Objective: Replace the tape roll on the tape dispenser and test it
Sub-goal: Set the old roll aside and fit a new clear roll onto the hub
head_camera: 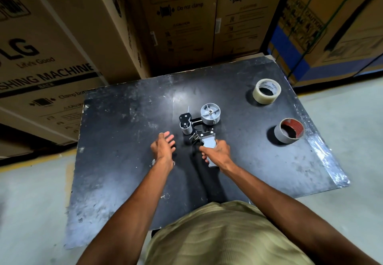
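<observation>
Two bare forearms are seen, reaching in from the 6 o'clock edge toward the centre; no sleeves are visible on either of them up to the frame's edge. The left hand [163, 146] and the right hand [217, 153] are uncovered, with no gloves worn. At the left wrist, toward 5 o'clock of that hand, a small pale object is glimpsed, but whether it is a band or a ring cannot be told. At 6 o'clock, between the arms, an olive-khaki garment [223, 235] is seen, its cloth marked with faint wavy tonal stripes and drawn into soft folds. No lettering or logos are made out on it.
</observation>
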The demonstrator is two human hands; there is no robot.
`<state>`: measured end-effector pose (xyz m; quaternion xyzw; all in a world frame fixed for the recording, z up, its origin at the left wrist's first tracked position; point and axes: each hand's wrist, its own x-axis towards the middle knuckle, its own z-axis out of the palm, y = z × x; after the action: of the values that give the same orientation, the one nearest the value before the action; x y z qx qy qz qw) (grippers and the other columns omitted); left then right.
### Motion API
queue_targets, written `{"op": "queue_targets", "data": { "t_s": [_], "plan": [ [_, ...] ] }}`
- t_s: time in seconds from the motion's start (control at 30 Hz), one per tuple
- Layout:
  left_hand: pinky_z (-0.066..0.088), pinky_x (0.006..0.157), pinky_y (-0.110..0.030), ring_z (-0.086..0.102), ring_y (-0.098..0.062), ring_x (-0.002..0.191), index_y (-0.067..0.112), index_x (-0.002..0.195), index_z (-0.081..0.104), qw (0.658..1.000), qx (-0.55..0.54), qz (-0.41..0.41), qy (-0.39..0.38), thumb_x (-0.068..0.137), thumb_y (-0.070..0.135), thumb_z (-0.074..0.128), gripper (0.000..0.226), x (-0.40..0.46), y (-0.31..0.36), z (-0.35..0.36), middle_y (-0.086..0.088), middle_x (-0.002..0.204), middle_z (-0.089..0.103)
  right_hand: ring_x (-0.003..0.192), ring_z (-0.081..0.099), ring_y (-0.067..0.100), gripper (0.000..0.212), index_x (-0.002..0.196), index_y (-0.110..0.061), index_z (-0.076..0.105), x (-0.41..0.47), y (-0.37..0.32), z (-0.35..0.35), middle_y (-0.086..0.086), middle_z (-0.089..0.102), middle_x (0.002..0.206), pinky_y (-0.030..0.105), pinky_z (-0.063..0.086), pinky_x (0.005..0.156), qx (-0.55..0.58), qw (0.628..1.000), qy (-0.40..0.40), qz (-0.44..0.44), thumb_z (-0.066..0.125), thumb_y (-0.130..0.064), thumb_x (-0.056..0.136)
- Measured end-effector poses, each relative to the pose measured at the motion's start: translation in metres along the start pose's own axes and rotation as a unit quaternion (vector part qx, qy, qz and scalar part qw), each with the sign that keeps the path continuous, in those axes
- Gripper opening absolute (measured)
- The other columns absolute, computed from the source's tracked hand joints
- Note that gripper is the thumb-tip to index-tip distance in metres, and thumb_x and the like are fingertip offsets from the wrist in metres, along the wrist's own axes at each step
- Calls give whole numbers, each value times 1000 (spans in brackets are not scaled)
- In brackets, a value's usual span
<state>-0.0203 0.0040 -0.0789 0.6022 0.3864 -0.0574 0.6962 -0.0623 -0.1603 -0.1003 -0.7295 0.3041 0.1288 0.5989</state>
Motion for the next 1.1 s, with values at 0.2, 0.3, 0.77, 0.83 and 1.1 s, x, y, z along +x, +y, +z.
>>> {"op": "queue_targets", "data": {
  "t_s": [0.2, 0.3, 0.77, 0.83, 1.1],
  "plan": [
    [47, 67, -27, 63, -16, 85, 13, 111, 70, 1000, -21, 5, 22, 101, 29, 43, 33, 5, 2, 6, -2, 98, 73, 48, 65, 0, 36, 72, -19, 72, 0, -4, -15, -7, 72, 58, 20, 55, 56, -78, 996, 6, -40, 90, -49, 65],
    [44, 60, -25, 58, -12, 71, 15, 101, 71, 998, -45, 18, 32, 98, 26, 48, 26, 9, 10, 16, 0, 88, 72, 62, 68, 2, 57, 67, -16, 71, -2, -10, -30, -9, 74, 64, 23, 56, 64, -101, 993, 38, -42, 86, -70, 56],
    [37, 52, -17, 54, -5, 57, 16, 83, 69, 995, -46, 84, 22, 95, 13, 49, 24, 23, 33, 60, -2, 75, 66, 111, 60, 35, 43, 124, -12, 60, 96, -59, -140, 15, 49, 134, 38, 47, 98, -151, 938, 270, -160, 70, -35, 90],
    [36, 50, -15, 53, -3, 54, 15, 82, 68, 995, -46, 85, 24, 95, 12, 48, 24, 25, 34, 63, -3, 73, 65, 121, 48, 42, 47, 131, -13, 54, 111, -67, -151, 16, 37, 145, 45, 45, 98, -204, 922, 293, -151, 68, -31, 90],
    [33, 46, -13, 51, 0, 45, 12, 83, 68, 995, -44, 87, 32, 95, 10, 48, 23, 37, 41, 69, -4, 73, 64, 129, 39, 41, 29, 125, -8, 64, 148, -73, -166, 12, 46, 145, 42, 44, 98, -251, 925, 268, -97, 58, -15, 97]
  ]
}}
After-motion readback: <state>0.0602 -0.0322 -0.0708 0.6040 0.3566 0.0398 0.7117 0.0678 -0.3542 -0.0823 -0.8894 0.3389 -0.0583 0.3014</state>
